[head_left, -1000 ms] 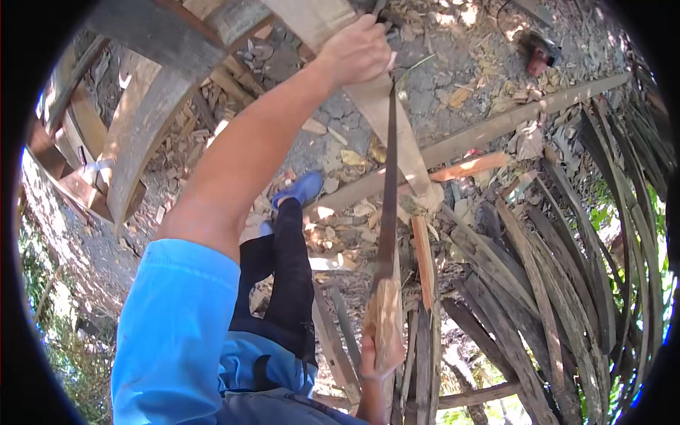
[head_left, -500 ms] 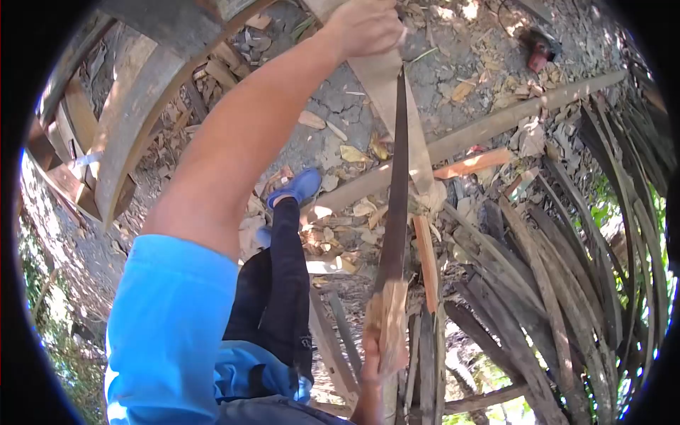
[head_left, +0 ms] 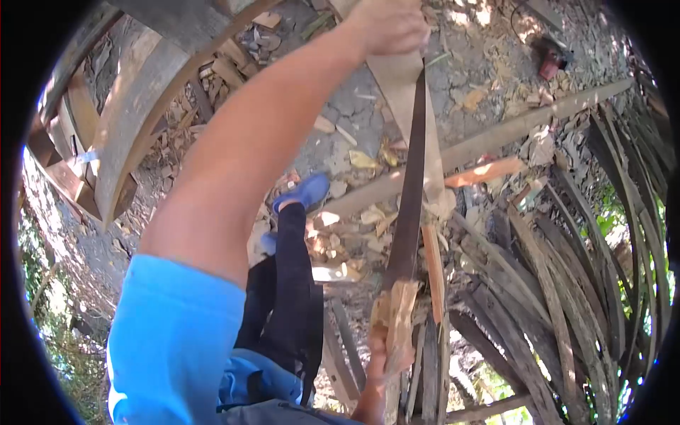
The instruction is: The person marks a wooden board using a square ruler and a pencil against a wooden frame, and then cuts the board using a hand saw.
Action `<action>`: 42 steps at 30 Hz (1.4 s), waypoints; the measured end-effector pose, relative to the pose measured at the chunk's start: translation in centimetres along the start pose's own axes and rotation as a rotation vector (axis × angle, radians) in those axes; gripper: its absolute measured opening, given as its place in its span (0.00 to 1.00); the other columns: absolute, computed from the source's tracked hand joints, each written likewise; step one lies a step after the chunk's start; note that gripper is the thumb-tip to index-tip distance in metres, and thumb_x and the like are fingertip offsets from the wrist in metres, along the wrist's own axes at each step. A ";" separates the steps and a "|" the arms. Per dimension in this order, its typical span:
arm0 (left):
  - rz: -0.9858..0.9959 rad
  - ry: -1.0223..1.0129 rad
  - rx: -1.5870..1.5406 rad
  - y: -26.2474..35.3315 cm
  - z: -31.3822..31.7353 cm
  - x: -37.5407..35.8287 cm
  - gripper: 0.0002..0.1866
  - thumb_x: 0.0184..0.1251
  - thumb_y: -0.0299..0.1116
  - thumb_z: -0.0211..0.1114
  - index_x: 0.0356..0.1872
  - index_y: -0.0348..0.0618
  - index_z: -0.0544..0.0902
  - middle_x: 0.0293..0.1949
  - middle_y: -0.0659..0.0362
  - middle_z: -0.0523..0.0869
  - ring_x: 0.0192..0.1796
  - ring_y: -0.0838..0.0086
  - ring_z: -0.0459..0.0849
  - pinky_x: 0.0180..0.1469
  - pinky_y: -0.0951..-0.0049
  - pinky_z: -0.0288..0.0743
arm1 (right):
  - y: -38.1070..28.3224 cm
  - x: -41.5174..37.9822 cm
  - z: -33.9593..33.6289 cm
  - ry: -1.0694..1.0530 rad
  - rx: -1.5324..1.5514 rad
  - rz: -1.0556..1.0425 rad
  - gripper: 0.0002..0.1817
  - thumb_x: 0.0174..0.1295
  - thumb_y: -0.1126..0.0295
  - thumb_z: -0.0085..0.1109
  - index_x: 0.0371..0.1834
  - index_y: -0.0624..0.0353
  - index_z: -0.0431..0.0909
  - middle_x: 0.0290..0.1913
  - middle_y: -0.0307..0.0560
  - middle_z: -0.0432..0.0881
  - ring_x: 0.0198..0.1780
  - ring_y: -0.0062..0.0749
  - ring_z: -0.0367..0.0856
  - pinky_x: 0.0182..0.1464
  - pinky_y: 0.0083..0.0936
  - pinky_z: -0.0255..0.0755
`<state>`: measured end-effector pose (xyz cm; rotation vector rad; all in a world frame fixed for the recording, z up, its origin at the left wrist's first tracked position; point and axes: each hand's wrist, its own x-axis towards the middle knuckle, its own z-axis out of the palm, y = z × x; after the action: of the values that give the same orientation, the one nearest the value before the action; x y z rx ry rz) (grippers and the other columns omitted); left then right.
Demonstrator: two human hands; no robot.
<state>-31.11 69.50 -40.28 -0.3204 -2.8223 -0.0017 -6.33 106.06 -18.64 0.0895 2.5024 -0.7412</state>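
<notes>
A handsaw [head_left: 411, 184] with a long, dark, tapering blade and a pale wooden handle stretches up the middle of the view. Its handle is gripped low down by my right hand [head_left: 382, 358], whose fingers are wrapped round the wood. My left hand [head_left: 391, 27] reaches far out at the top, its fingers closed at the narrow tip of the blade. Beneath that hand and the blade lies a flat pale plank [head_left: 400, 81]. The saw's teeth are too small to make out.
A long board [head_left: 489, 138] crosses the ground, with a reddish wood piece [head_left: 485, 172] beside it. Dark curved slats [head_left: 567, 283] are heaped at right. Large curved timbers [head_left: 145, 106] stand at upper left. A red and black object [head_left: 551, 65] lies at upper right. Wood chips litter the ground.
Both hands and the handsaw appear slightly farther right and lower in the view. The ground and timbers have shifted likewise, as the camera has turned a little. Both grips look unchanged.
</notes>
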 end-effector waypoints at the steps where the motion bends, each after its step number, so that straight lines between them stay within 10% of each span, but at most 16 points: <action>1: -0.006 -0.015 0.009 0.0 0.1 -0.2 0.15 0.59 0.44 0.60 0.16 0.54 0.85 0.22 0.61 0.85 0.35 0.69 0.81 0.48 0.62 0.65 | 0.1 4.1 2.4 0.020 -0.055 -0.028 0.14 0.62 0.71 0.64 0.49 0.66 0.80 0.33 0.48 0.84 0.29 0.36 0.77 0.34 0.33 0.73; 6: -0.035 -0.101 -0.018 0.0 -0.5 0.6 0.15 0.60 0.44 0.60 0.17 0.54 0.86 0.21 0.61 0.84 0.35 0.69 0.81 0.48 0.61 0.65 | -6.5 25.6 10.0 -0.065 0.568 -0.263 0.18 0.62 0.70 0.63 0.53 0.66 0.78 0.35 0.47 0.83 0.28 0.36 0.75 0.32 0.34 0.71; 9: 0.008 -0.005 -0.060 3.0 -0.1 -1.8 0.15 0.59 0.45 0.60 0.17 0.54 0.85 0.22 0.62 0.84 0.35 0.69 0.80 0.48 0.61 0.65 | -3.1 15.4 6.6 0.184 0.154 -0.500 0.16 0.61 0.70 0.62 0.51 0.66 0.81 0.31 0.48 0.84 0.27 0.36 0.78 0.33 0.32 0.73; 14: 0.005 -0.024 0.019 0.3 -0.6 0.6 0.16 0.59 0.45 0.60 0.17 0.51 0.85 0.22 0.62 0.84 0.36 0.69 0.81 0.47 0.62 0.65 | 1.6 -4.0 -0.9 -0.059 0.035 0.056 0.29 0.59 0.66 0.68 0.63 0.70 0.78 0.43 0.55 0.89 0.36 0.35 0.88 0.38 0.29 0.78; 17: 0.001 -0.037 0.013 -1.0 -0.1 0.5 0.15 0.58 0.45 0.60 0.16 0.51 0.85 0.22 0.61 0.85 0.36 0.69 0.81 0.47 0.62 0.66 | 2.2 6.9 5.3 0.051 -0.119 -0.021 0.29 0.60 0.67 0.68 0.63 0.69 0.78 0.42 0.53 0.89 0.36 0.34 0.88 0.38 0.30 0.78; 21: 0.005 0.040 0.005 -1.7 0.1 1.5 0.14 0.57 0.44 0.60 0.16 0.53 0.84 0.22 0.61 0.85 0.36 0.69 0.81 0.47 0.62 0.66 | -5.7 25.1 10.8 0.013 0.534 -0.318 0.27 0.60 0.69 0.66 0.63 0.67 0.79 0.40 0.51 0.89 0.34 0.33 0.86 0.36 0.29 0.77; 28: -0.024 0.029 -0.006 0.5 -0.4 0.1 0.13 0.56 0.43 0.60 0.16 0.54 0.84 0.21 0.61 0.85 0.34 0.70 0.80 0.47 0.63 0.65 | 0.6 -4.1 -1.2 0.002 0.112 -0.151 0.24 0.62 0.71 0.62 0.61 0.69 0.80 0.38 0.53 0.88 0.35 0.35 0.86 0.36 0.29 0.77; 32: -0.017 -0.011 -0.002 0.3 -0.1 0.2 0.13 0.56 0.42 0.60 0.15 0.55 0.84 0.21 0.61 0.85 0.34 0.70 0.80 0.47 0.63 0.65 | -0.9 9.9 6.8 -0.062 -0.328 0.300 0.20 0.62 0.67 0.65 0.56 0.67 0.83 0.36 0.57 0.88 0.36 0.44 0.87 0.39 0.38 0.78; 34: -0.017 0.020 -0.036 -0.1 0.1 0.3 0.13 0.56 0.42 0.60 0.15 0.55 0.84 0.21 0.62 0.85 0.35 0.69 0.81 0.47 0.63 0.65 | -1.1 23.2 13.1 0.198 0.408 -0.505 0.12 0.62 0.69 0.65 0.41 0.67 0.79 0.25 0.50 0.79 0.27 0.40 0.76 0.33 0.35 0.71; 35: 0.013 0.061 0.003 -1.1 0.3 1.1 0.13 0.56 0.43 0.60 0.15 0.55 0.84 0.21 0.62 0.85 0.35 0.70 0.81 0.47 0.62 0.65 | -4.6 25.4 12.7 0.079 0.588 -0.382 0.09 0.62 0.71 0.63 0.39 0.66 0.77 0.25 0.48 0.77 0.26 0.35 0.72 0.32 0.32 0.68; 42: 0.018 -0.030 0.007 -0.1 -0.4 0.6 0.14 0.57 0.44 0.60 0.17 0.53 0.85 0.23 0.62 0.86 0.36 0.69 0.81 0.49 0.62 0.65 | 2.2 -0.4 1.2 0.063 0.057 -0.247 0.22 0.60 0.70 0.64 0.57 0.68 0.79 0.36 0.50 0.86 0.28 0.28 0.81 0.31 0.26 0.73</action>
<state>-31.53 69.54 -39.69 -0.3465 -2.8486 0.0174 -4.95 107.32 -20.35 -0.1819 2.5808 -0.9210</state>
